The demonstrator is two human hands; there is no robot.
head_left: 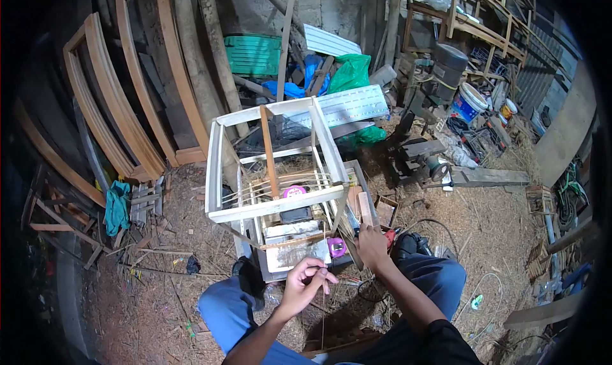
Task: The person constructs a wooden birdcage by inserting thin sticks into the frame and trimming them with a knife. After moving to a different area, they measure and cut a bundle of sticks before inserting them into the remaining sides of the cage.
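Observation:
My left hand (305,287) is closed in a pinch in front of the wooden frame, on a thin stick (323,320) that hangs down between my knees. My right hand (373,247) reaches to the tray at the right of the frame, its fingers curled and mostly hidden, beside a wood block (365,207) and a red-handled tool (389,238). What it grips I cannot make out. The open wooden frame (280,207) stands before me, with thin sticks across it. A worn white block (295,253) and a purple tape measure (337,247) sit near my left hand.
Curved wooden frames (121,119) lean at the left. A green crate (253,54), green plastic bag (350,73) and white perforated panel (350,105) lie at the back. A bucket (470,102) and a bench vise (437,167) stand at the right. Shavings cover the floor (172,288).

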